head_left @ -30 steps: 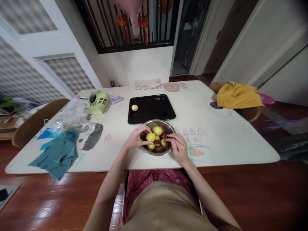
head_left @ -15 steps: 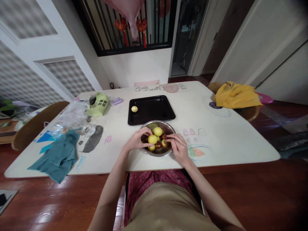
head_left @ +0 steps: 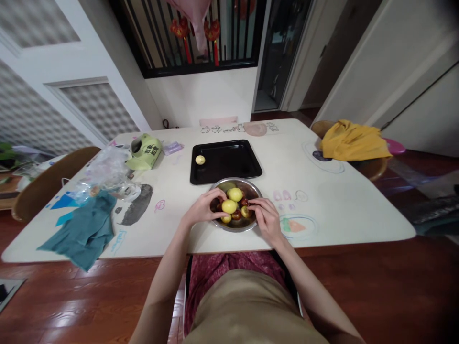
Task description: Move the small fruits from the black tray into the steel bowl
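Yellow fruit [head_left: 229, 206] grasped by left hand [head_left: 205, 207] at bowl [head_left: 233, 230]; right hand's [head_left: 267, 217] grip unclear. Green visor [head_left: 138, 163] bears Chinese characters, too small to read.

So we've got bright yellow and reddish-brown fruit [head_left: 229, 206], a silvery bowl [head_left: 234, 229], a plain black tray [head_left: 229, 162], a white table [head_left: 358, 210] with grey, pink, blue and orange doodles [head_left: 136, 208], a teal cloth [head_left: 86, 231], a lime visor [head_left: 139, 163] with black lettering [head_left: 152, 151], a mustard cloth [head_left: 355, 142] and mottled maroon trousers [head_left: 236, 262].
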A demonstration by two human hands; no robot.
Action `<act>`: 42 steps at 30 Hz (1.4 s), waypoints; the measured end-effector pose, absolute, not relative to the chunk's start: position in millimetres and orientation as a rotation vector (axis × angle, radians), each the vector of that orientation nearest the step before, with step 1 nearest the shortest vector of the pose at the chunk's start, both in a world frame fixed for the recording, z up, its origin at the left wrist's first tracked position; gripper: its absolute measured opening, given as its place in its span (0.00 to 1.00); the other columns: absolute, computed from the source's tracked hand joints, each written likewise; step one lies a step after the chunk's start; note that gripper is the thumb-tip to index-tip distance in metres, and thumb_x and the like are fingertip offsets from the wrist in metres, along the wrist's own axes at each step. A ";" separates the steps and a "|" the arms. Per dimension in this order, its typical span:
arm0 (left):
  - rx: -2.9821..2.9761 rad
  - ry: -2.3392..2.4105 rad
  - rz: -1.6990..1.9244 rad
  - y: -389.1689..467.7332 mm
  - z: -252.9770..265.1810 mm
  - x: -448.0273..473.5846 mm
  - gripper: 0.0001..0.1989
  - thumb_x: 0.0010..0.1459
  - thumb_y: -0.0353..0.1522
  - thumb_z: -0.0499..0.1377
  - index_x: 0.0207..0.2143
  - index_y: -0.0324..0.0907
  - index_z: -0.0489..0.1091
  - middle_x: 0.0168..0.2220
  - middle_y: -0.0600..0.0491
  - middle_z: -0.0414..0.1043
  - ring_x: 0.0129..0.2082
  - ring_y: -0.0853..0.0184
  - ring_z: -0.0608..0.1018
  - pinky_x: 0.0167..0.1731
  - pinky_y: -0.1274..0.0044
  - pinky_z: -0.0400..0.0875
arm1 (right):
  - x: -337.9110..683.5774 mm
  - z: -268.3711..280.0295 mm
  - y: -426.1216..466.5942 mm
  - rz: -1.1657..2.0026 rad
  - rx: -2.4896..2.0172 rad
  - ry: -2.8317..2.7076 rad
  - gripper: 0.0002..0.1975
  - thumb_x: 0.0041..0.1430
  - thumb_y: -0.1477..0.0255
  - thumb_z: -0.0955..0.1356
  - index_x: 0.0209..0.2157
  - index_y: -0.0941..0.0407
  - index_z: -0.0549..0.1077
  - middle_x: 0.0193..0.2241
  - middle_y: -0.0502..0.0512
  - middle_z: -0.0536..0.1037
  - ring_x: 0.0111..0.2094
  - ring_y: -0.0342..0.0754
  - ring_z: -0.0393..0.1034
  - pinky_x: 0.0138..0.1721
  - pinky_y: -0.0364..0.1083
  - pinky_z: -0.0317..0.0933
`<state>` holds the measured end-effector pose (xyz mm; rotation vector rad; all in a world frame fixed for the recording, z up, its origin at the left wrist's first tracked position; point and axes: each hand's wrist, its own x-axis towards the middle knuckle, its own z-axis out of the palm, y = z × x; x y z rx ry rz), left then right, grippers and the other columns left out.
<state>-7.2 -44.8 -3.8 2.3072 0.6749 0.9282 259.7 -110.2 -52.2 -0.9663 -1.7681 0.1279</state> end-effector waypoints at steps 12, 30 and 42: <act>2.257 0.995 1.358 -24.8 -4.4 -9.7 0.10 0.70 0.39 0.61 0.48 0.43 0.72 0.48 0.45 0.76 0.51 0.59 0.79 0.55 0.63 0.75 | 259.8 -55.1 -109.8 0.157 -0.959 -1.749 0.15 0.74 0.74 0.62 0.43 0.52 0.81 0.45 0.58 0.84 0.48 0.56 0.76 0.51 0.60 0.70; 2.474 1.817 0.820 127.6 -52.7 -21.0 0.28 0.62 0.22 0.58 0.64 0.38 0.67 0.70 0.35 0.61 0.73 0.44 0.61 0.67 0.51 0.66 | 259.8 -54.3 -111.1 0.116 -0.955 -1.734 0.15 0.73 0.76 0.62 0.43 0.52 0.80 0.45 0.58 0.84 0.47 0.55 0.77 0.48 0.58 0.72; 2.469 1.944 0.822 127.3 -49.0 -29.9 0.27 0.59 0.17 0.51 0.57 0.40 0.72 0.60 0.36 0.68 0.61 0.46 0.69 0.59 0.53 0.71 | 259.5 -55.7 -111.3 0.122 -0.963 -1.727 0.15 0.73 0.75 0.62 0.43 0.51 0.81 0.46 0.58 0.84 0.48 0.56 0.77 0.50 0.59 0.71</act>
